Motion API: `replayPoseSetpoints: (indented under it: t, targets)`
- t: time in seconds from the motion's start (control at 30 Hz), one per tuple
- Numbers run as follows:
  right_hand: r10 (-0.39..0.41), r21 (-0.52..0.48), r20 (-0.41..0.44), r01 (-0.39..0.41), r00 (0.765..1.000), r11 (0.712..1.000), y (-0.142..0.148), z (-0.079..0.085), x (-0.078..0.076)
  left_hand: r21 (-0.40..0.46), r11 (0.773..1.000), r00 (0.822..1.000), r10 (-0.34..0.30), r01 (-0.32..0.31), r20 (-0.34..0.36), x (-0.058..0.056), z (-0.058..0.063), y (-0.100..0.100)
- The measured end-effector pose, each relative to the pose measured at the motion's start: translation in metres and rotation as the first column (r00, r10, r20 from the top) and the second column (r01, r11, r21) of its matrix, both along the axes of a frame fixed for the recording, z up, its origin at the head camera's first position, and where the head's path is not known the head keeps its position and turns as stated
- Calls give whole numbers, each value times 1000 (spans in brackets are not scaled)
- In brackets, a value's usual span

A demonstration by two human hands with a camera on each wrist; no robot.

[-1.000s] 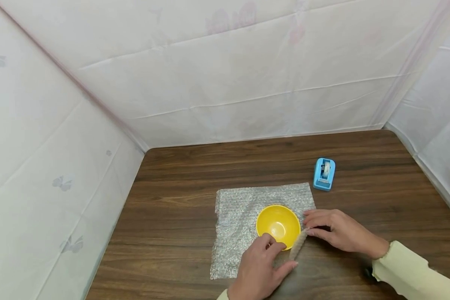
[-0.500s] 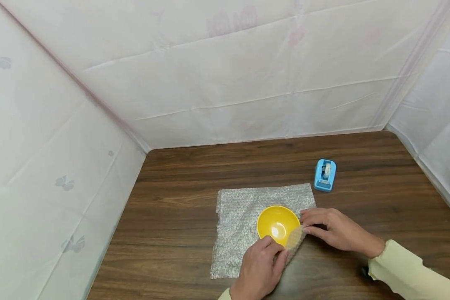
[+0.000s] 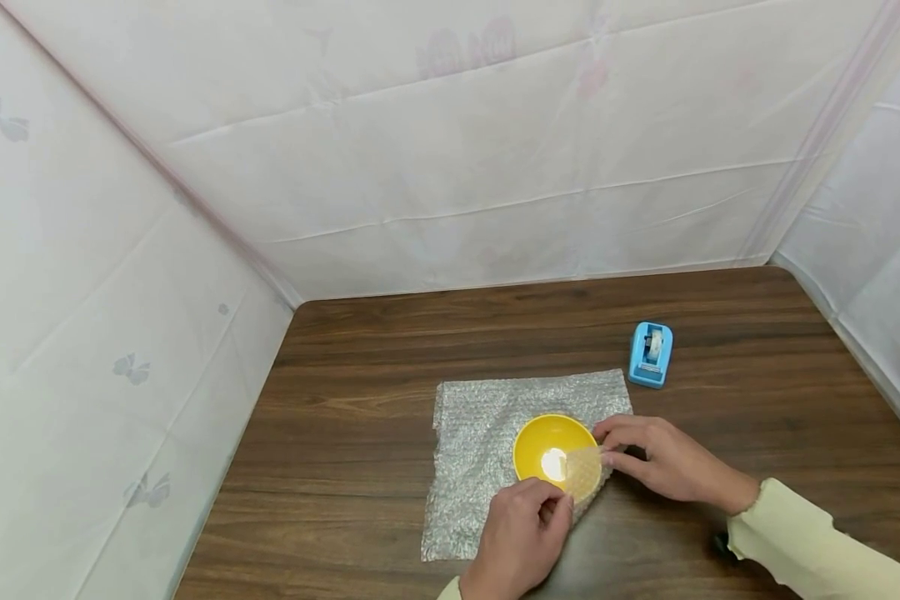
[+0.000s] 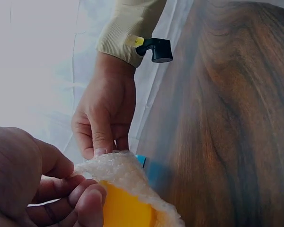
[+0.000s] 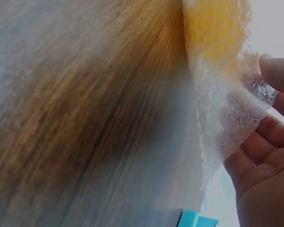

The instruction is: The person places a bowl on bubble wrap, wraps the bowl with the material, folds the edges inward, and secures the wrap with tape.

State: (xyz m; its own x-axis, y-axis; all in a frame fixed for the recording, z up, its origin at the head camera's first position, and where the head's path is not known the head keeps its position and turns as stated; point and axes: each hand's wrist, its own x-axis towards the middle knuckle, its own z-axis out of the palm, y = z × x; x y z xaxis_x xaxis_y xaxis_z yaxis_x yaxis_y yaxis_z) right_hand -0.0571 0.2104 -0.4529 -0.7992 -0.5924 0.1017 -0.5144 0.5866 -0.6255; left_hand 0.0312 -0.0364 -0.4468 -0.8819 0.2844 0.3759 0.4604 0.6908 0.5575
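Note:
A yellow bowl (image 3: 543, 437) sits on a sheet of bubble wrap (image 3: 468, 467) on the table. The sheet's near right corner is folded up over the bowl's rim and partly covers its inside. My left hand (image 3: 521, 533) pinches the folded edge at the bowl's near side. On the right, my right hand (image 3: 656, 458) pinches the wrap beside the rim, thumb on one face and fingers behind, as the right wrist view shows with the wrap (image 5: 232, 113). In the left wrist view the bowl (image 4: 125, 205) shows under the wrap, between both hands.
A blue tape dispenser (image 3: 651, 355) stands on the dark wooden table (image 3: 360, 433) beyond the sheet's far right corner. White cloth walls (image 3: 450, 167) enclose the table's back and sides. A small black device (image 4: 160, 49) is worn at the right sleeve.
The bubble wrap's near right corner has come up and inward over the bowl's rim. My left thumb has closed in to pinch it, and my right hand has moved slightly left.

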Motion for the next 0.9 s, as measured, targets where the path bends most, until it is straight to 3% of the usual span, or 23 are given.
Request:
replayPoseSetpoints:
  t: [0.13,0.3,0.4,0.53,0.67,0.9]
  targets:
    - [13,-17,24,-12,1000,1000,1,0,-2,-44,999,997,24,-27,-75,2,3,4]
    - [37,-28,33,-36,999,999,3,-1,-4,-90,986,981,125,-139,-146,-7,8,5]
    - [47,-38,25,-46,999,998,4,-2,-6,-121,982,988,132,-142,-83,-19,13,3]
    - [57,-45,17,-56,998,997,3,-3,-6,-172,983,997,66,-58,41,-32,15,-2]
    - [65,-45,18,-64,998,997,1,-3,-7,-171,985,992,30,-8,126,-38,14,-5]
    - [55,-39,18,-54,998,998,2,-3,-8,-82,995,988,71,-60,135,-41,10,-4]
